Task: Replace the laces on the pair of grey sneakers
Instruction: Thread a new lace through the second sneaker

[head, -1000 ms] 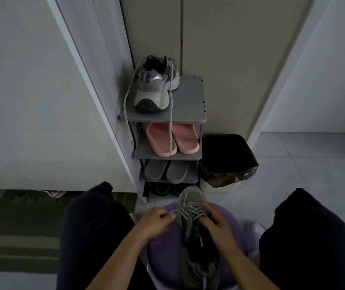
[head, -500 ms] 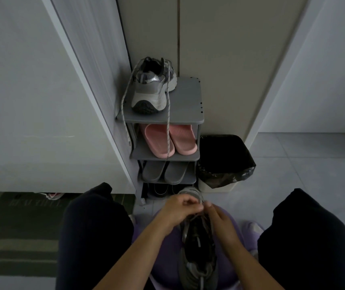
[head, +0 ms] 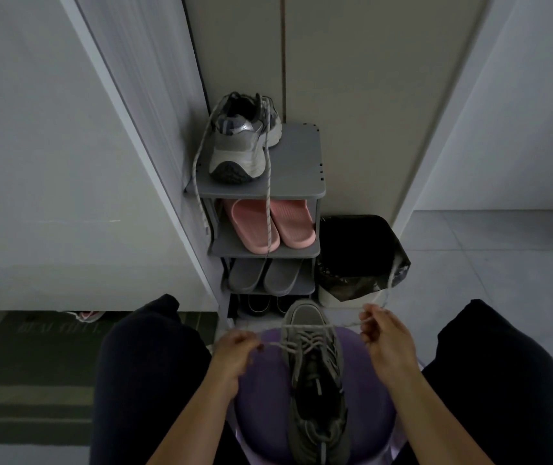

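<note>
Grey sneaker (head: 315,380) lies toe-away on the purple stool (head: 261,397), between my knees. Lace (head: 305,326) crosses the front eyelets and runs out to both sides, drawn fairly straight.

Left hand (head: 238,350): fingers curled, pinching one end just left of the shoe. Right hand (head: 385,337): fingers curled round the other end, with a free tail rising past it.

Second sneaker (head: 241,142) sits on top of the shoe rack (head: 298,162). Its hanging lace (head: 268,203) trails down over the shelves.

Handling, my estimate: the lace is soft, limp and light, and woven, so probably not very slippery. It carries force only under tension. Best hold is a pinch near the tips, for feeding eyelets. The shoe looks light and may slide on the rounded stool under an uneven pull; steady it at the midfoot if it shifts.
</note>
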### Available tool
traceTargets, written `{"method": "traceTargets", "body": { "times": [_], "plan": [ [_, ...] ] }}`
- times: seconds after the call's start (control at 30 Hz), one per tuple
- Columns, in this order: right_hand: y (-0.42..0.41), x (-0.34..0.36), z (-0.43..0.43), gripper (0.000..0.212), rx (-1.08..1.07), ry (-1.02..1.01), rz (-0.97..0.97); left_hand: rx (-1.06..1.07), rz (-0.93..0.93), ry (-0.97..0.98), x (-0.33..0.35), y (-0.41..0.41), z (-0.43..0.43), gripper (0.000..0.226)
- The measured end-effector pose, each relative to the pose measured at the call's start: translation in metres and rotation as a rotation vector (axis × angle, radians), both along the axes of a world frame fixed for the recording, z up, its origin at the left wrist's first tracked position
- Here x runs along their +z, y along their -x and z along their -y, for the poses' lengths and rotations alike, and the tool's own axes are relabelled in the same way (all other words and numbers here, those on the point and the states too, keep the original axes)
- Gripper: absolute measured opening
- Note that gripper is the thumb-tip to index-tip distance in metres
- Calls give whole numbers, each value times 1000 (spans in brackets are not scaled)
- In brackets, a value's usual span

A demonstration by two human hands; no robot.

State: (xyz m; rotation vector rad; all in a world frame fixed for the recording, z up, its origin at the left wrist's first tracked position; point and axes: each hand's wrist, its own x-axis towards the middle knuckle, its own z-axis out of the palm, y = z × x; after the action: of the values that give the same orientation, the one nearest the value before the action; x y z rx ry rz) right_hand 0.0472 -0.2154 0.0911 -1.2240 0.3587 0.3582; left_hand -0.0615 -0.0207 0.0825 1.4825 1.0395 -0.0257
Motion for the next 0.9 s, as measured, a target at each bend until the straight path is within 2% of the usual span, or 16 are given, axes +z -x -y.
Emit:
{"method": "traceTargets", "body": {
  "times": [0.07,0.1,0.13,0.23,0.3,0.37,0.47,0.57,0.63,0.7,0.77,0.83,0.9],
  "plan": [
    [7,1,-6,23,131,128,85,-128,1,-315,2,-6,5,9],
    [13,0,-11,21,224,202,143,-191,57,-427,8,-12,9,15],
    [19,0,-17,20,337,295,213,-249,137,-451,18,-17,14,18],
    [38,1,-35,17,682,585,524,-468,202,-230,51,-34,34,25],
    [49,5,-43,20,799,644,750,-571,185,-103,64,-44,42,21],
    [59,5,-50,27,871,695,843,-589,212,-28,67,-49,42,16],
    [65,2,-53,29,906,815,830,-483,286,74,71,-52,38,14],
    [68,5,-51,28,896,799,836,-253,329,168,78,-52,28,17],
    [66,7,-45,18,771,749,785,-202,302,53,74,-52,18,12],
    [57,4,-33,23,614,841,665,-268,263,-153,65,-48,14,12],
    [46,0,-17,28,653,957,471,-393,228,-301,51,-42,20,14],
    [41,-3,-8,24,742,915,303,-545,151,-451,34,-32,32,16],
    [42,-3,-6,15,762,890,315,-608,100,-541,17,-24,42,17]
  ]
}}
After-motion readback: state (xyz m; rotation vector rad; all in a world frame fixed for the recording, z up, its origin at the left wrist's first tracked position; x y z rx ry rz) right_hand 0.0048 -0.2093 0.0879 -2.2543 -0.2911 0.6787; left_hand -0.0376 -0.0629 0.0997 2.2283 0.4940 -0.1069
